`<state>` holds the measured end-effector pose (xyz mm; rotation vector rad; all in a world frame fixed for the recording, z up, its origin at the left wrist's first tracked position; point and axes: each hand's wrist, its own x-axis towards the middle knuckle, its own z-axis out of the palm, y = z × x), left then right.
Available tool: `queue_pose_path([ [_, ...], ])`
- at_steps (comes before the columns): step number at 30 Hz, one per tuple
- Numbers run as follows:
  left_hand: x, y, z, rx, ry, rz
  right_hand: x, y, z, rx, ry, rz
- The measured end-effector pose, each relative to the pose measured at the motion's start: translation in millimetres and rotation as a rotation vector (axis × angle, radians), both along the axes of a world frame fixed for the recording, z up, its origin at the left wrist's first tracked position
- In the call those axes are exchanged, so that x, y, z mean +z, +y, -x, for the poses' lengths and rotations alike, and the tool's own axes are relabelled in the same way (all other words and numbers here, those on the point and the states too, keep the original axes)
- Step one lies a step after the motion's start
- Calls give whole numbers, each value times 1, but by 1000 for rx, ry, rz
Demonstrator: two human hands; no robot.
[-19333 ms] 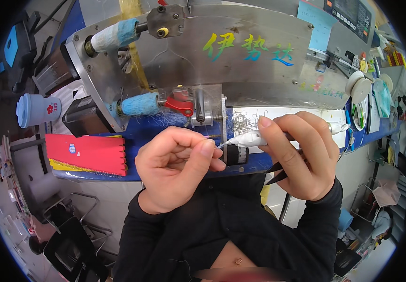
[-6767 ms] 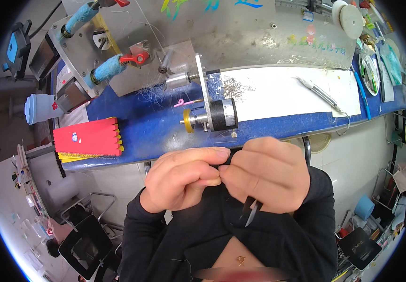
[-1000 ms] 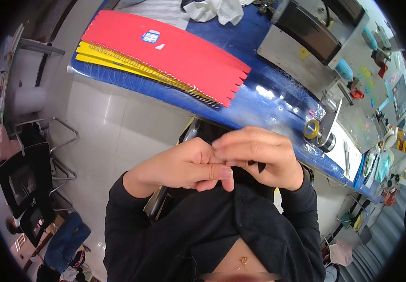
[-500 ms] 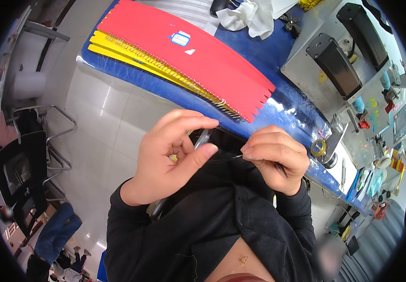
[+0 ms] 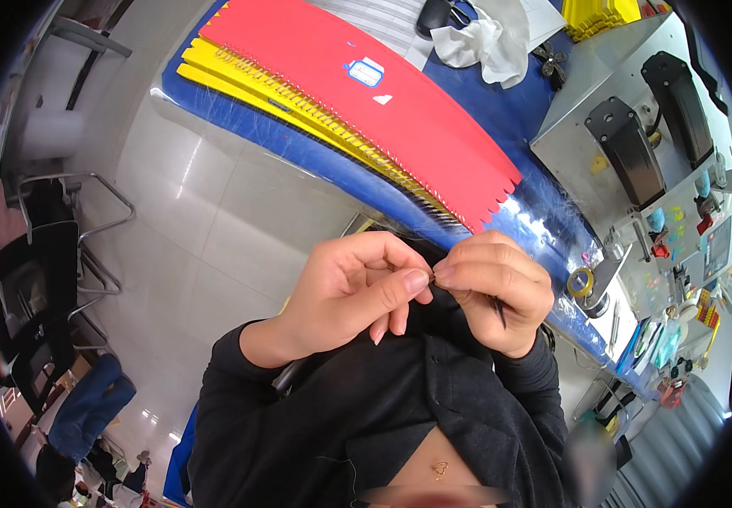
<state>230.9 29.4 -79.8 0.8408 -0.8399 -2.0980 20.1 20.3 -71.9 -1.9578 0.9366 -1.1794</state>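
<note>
In front of my black top, my left hand [image 5: 362, 296] and my right hand [image 5: 493, 296] meet at their fingertips. My left thumb and forefinger pinch something tiny and fine, too small to name, with the other fingers loosely curled. My right fingers are closed at the same spot, and a slim dark tool [image 5: 500, 311] is tucked in their curl. Beyond both hands, red boards [image 5: 417, 118] lie stacked on yellow ones [image 5: 230, 89], with a row of small metal loops along the edge, on the blue worktable [image 5: 256, 135].
A metal machine [image 5: 569, 127] stands at the right, near a yellow ring [image 5: 580, 282] and assorted tools. A white tissue [image 5: 485, 42] and black mouse [image 5: 431, 17] sit at the back. An office chair [image 5: 27, 288] and another person's jeans-clad legs [image 5: 91, 406] are at the left.
Half a second ago my hands were apart with a fine strand between them; my left hand has moved right to meet my right. The table's boards appear slightly shifted rightward in view.
</note>
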Motion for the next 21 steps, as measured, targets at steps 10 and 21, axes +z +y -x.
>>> queue_pose_path([
  [10,-8,-10,-11,9,-34,-115,1,-12,-12,-9,178,140],
  [21,-21,-47,-77,727,-370,183,-6,-51,-6,-477,549,-128],
])
